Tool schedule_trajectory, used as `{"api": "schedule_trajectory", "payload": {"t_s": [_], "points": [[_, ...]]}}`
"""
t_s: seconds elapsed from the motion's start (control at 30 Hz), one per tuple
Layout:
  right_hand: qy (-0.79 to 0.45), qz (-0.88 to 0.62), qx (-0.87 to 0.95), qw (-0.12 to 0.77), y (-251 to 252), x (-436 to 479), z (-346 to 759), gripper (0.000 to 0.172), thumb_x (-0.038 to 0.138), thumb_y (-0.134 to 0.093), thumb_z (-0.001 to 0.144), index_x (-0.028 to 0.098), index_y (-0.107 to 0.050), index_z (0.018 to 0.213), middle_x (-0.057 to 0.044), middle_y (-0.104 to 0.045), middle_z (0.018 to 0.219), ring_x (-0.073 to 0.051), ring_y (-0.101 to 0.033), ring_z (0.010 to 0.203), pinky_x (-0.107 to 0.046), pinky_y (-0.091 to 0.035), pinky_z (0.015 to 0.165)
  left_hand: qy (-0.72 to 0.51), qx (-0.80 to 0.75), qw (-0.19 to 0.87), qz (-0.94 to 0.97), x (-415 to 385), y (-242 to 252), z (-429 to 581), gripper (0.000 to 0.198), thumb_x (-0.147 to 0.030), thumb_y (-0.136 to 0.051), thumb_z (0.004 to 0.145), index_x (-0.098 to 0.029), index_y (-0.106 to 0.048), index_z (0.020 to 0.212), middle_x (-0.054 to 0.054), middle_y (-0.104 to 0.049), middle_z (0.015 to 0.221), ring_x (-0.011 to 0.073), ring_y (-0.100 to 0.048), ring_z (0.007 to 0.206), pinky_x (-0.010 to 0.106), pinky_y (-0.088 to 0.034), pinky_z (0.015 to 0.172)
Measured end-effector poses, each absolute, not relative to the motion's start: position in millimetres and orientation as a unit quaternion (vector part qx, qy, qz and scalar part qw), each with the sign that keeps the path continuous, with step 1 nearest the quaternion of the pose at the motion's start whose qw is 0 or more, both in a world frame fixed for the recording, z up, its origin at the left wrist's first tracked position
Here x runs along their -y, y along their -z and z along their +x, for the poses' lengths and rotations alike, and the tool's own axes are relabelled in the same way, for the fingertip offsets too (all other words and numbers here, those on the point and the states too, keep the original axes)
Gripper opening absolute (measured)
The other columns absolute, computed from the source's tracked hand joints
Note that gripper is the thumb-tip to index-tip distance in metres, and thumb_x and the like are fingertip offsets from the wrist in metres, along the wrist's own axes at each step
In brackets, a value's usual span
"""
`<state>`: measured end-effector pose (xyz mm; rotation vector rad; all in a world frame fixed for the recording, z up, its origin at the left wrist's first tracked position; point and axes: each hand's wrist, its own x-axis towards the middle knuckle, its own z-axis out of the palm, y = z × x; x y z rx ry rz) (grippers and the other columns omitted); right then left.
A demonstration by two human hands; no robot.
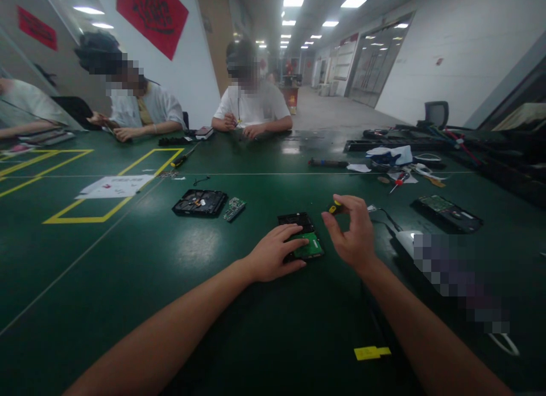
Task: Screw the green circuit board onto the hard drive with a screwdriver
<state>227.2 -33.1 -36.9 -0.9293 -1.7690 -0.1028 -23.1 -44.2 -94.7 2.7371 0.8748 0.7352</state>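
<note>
A small black hard drive (298, 221) with a green circuit board (310, 248) on top lies on the green table (239, 305) in front of me. My left hand (273, 254) rests on its near left side, fingers pressing the board. Just to the right, my right hand (352, 232) is held upright with its fingers pinched round a small screwdriver with a yellow and black handle (335, 207), whose tip is hidden behind the hand.
Another opened black drive (199, 202) and a loose green board (234, 208) lie to the left. Tools, cables and a further drive (450, 212) crowd the right. A yellow tag (372, 352) sits near me. Two people sit at the far edge.
</note>
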Motion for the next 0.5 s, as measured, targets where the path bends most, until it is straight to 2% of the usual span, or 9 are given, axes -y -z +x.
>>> {"api": "schedule_trajectory", "payload": {"t_s": [0.1, 0.17, 0.37, 0.5], "points": [[0.077, -0.384, 0.751, 0.531, 31, 35, 227, 0.04, 0.029, -0.076, 0.095, 0.028, -0.061, 0.132, -0.008, -0.066, 0.112, -0.024, -0.067, 0.098, -0.043, -0.063, 0.081, -0.243, -0.293, 0.085, 0.921, 44, 95, -23, 0.056, -0.051, -0.07, 0.098, -0.024, -0.06, 0.146, 0.016, -0.047, 0.162, 0.0365, -0.046, 0.15, 0.059, -0.041, 0.122], [0.07, -0.386, 0.753, 0.529, 31, 35, 227, 0.038, 0.027, -0.073, 0.097, 0.029, -0.061, 0.133, -0.007, -0.068, 0.113, -0.024, -0.069, 0.097, -0.044, -0.063, 0.083, -0.241, -0.294, 0.084, 0.921, 44, 95, -24, 0.057, -0.051, -0.071, 0.098, -0.023, -0.06, 0.146, 0.016, -0.047, 0.162, 0.0366, -0.046, 0.15, 0.059, -0.041, 0.122], [0.002, -0.389, 0.761, 0.519, 42, 34, 227, 0.048, 0.023, -0.058, 0.104, 0.032, -0.048, 0.15, -0.011, -0.068, 0.134, -0.026, -0.072, 0.109, -0.052, -0.061, 0.097, -0.243, -0.299, 0.087, 0.919, 46, 93, -24, 0.055, -0.051, -0.07, 0.098, -0.023, -0.061, 0.145, 0.016, -0.047, 0.162, 0.0367, -0.047, 0.149, 0.059, -0.041, 0.122], [0.057, -0.385, 0.761, 0.519, 39, 34, 226, 0.049, 0.029, -0.073, 0.096, 0.031, -0.055, 0.142, -0.01, -0.067, 0.12, -0.027, -0.069, 0.105, -0.051, -0.061, 0.092, -0.248, -0.293, 0.096, 0.918, 46, 92, -24, 0.055, -0.05, -0.07, 0.098, -0.024, -0.06, 0.146, 0.016, -0.047, 0.162, 0.0373, -0.047, 0.149, 0.061, -0.041, 0.121]]}}
